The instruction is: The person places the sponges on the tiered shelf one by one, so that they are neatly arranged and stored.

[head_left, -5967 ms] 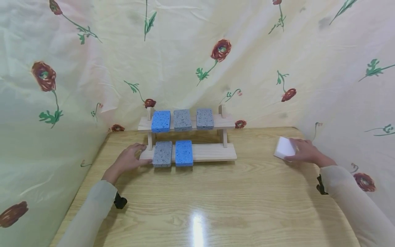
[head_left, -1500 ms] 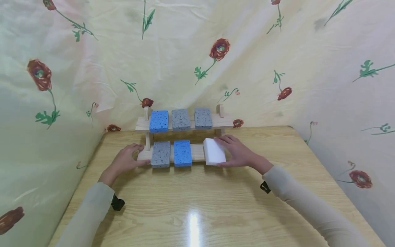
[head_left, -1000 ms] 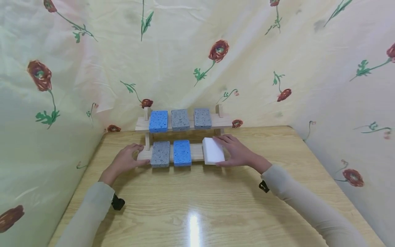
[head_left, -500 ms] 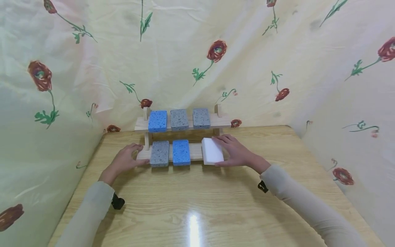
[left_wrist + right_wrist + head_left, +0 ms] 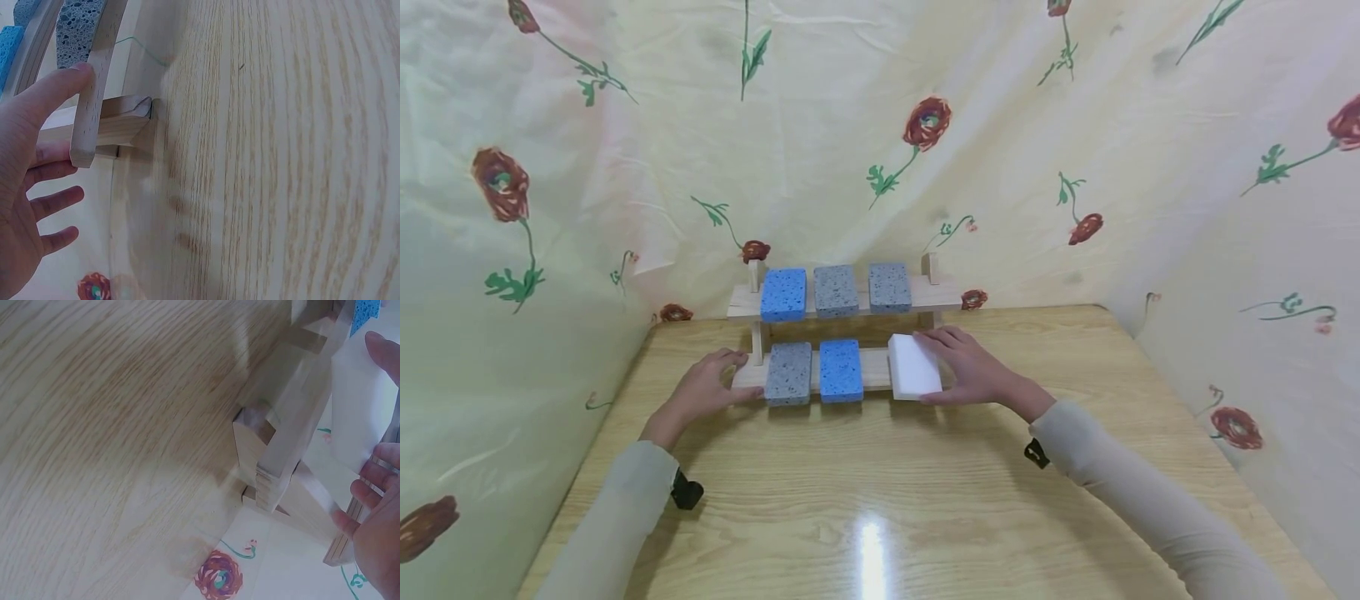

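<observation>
A two-tier wooden shelf (image 5: 876,367) stands at the back of the table. My left hand (image 5: 703,385) grips the left end of its lower board, thumb along the front edge and a finger behind, as the left wrist view shows. My right hand (image 5: 970,367) pinches a smooth white sponge (image 5: 914,367) between thumb and fingers, at the right part of the lower board. Whether the white sponge bears fully on the board is unclear. Left of it lie a blue speckled sponge (image 5: 841,371) and a grey speckled sponge (image 5: 788,373).
On the upper board sit another blue sponge (image 5: 783,293) and two grey sponges, one in the middle (image 5: 836,291) and one at right (image 5: 890,287). A flowered cloth (image 5: 842,125) hangs close behind the shelf. Wood-grain tabletop (image 5: 760,500) stretches in front.
Since six seconds ago, my right hand has carried the white sponge from the table's right side to the lower board. Lately it has shifted only slightly left. My left hand keeps its hold.
</observation>
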A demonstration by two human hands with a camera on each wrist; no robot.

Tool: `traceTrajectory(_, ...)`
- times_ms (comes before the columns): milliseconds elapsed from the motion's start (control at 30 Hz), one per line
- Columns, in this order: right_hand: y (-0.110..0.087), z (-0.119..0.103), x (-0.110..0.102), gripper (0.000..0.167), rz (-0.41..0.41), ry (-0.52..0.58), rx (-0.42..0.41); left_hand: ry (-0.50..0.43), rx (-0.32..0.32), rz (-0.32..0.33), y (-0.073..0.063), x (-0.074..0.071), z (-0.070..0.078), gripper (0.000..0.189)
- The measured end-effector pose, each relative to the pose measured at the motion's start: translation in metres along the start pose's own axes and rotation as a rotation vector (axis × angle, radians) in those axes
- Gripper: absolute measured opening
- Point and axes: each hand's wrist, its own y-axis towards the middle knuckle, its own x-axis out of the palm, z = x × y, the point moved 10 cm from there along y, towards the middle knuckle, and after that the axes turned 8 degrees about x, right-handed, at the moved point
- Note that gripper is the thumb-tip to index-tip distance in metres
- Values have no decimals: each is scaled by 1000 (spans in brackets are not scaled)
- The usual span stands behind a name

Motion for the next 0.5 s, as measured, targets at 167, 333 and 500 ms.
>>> traceTrajectory(167,1,0,4,107,-28,7,23,-8,-4,-1,-1,0,-1,82)
traceTrajectory(333,2,0,7,107,-42,5,39,-10,-4,0,0,1,-1,83)
traceTrajectory(500,3,-1,8,107,-41,13,38,-11,-7,3,0,1,-2,84)
